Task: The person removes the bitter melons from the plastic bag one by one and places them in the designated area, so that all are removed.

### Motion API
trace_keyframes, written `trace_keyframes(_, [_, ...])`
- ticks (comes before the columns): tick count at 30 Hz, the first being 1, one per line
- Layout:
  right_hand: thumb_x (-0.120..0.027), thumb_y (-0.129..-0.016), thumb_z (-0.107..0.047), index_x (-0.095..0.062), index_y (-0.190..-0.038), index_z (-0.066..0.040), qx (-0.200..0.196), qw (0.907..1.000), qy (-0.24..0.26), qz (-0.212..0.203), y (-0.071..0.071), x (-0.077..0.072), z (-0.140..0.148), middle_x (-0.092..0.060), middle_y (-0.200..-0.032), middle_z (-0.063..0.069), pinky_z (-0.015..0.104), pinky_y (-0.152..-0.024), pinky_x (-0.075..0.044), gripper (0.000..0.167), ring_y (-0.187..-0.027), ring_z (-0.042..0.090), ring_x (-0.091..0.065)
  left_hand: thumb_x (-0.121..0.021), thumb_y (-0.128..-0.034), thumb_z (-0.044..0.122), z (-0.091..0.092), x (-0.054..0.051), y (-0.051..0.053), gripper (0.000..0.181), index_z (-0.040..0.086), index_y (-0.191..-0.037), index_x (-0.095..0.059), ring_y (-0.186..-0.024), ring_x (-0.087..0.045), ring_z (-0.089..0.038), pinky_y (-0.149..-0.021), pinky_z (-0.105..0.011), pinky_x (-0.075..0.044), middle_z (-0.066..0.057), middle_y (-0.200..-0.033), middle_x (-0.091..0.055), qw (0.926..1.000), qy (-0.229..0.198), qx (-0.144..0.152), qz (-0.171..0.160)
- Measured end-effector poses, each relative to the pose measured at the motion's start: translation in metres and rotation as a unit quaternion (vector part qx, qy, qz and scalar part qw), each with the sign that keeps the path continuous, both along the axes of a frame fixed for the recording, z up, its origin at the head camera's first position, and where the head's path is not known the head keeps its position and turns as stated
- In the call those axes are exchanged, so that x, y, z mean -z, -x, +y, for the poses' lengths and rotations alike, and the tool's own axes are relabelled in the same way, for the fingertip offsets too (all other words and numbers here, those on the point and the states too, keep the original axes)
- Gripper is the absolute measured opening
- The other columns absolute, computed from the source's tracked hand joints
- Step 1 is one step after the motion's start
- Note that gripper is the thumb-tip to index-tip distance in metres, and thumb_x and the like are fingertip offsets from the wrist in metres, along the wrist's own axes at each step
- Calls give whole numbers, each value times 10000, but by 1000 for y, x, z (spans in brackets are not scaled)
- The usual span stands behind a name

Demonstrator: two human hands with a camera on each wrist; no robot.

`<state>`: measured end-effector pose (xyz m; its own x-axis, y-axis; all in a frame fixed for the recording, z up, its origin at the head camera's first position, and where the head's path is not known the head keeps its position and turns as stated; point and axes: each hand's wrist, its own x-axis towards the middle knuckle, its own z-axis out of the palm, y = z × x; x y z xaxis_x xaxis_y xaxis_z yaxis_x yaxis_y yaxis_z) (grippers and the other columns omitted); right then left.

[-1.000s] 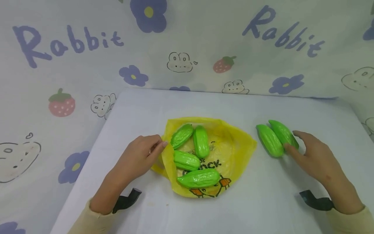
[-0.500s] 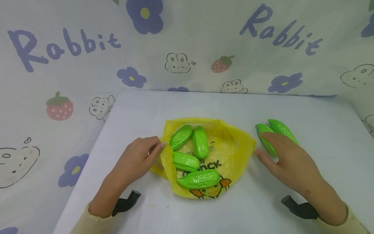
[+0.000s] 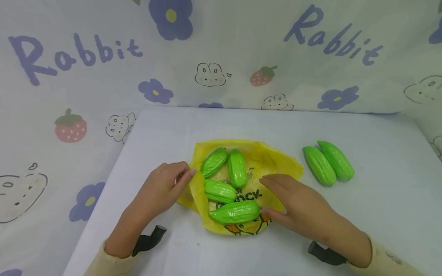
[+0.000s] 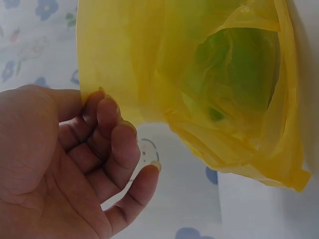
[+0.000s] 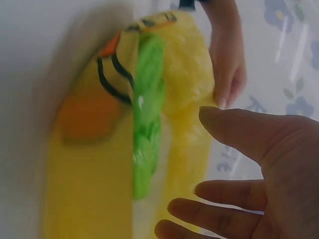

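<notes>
A yellow plastic bag (image 3: 276,155) lies on the table with its mouth spread; several green bitter melons (image 3: 237,168), glossy and ribbed, are inside it. My left hand (image 3: 165,186) pinches the bag's left edge between thumb and fingers, which the left wrist view also shows, with a melon showing dimly through the plastic (image 4: 119,55). Over the right part of the bag hovers my right hand (image 3: 304,207), thumb and fingers apart, holding nothing. Its thumb tip is close to the right end of the nearest melon (image 3: 235,212); whether they touch I cannot tell.
Two more green bitter melons (image 3: 328,163) lie side by side on the white table (image 3: 380,191), right of the bag. A cloth printed with rabbits, flowers and strawberries (image 3: 262,76) hangs behind and to the left.
My right hand has moved left, from the two melons on the table to over the bag, carrying nothing. The left hand stays on the bag's edge, and the melons lie where they were.
</notes>
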<state>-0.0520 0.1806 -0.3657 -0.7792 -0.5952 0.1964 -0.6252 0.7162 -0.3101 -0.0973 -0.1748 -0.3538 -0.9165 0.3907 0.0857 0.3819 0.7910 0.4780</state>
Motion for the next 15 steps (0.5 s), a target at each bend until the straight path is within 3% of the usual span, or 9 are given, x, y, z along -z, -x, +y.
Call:
trace_keyframes(5, [-838, -896, -426, -608, -1405, -56, -409, 9984, -70, -373, -2, 8, -14, -641, -1358, 61, 428, -991, -541, 671, -1244, 235, -625, -631, -1068, 242, 0, 0, -1, 259, 188, -827, -554, -671, -469, -156, -635, -352, -410, 91, -628, -434, 10000, -9, 3, 16])
trace_keyframes(15, [-802, -928, -435, -637, -1361, -103, -580, 9905, -197, -1229, 0, 15, -22, -691, -1275, -1, 402, -942, -562, 570, -1155, 171, -659, -633, -1067, 245, -1, -1, 0, 265, 188, -821, -552, -650, -462, -146, -618, -344, -410, 91, -622, -428, 10000, -34, 38, 32])
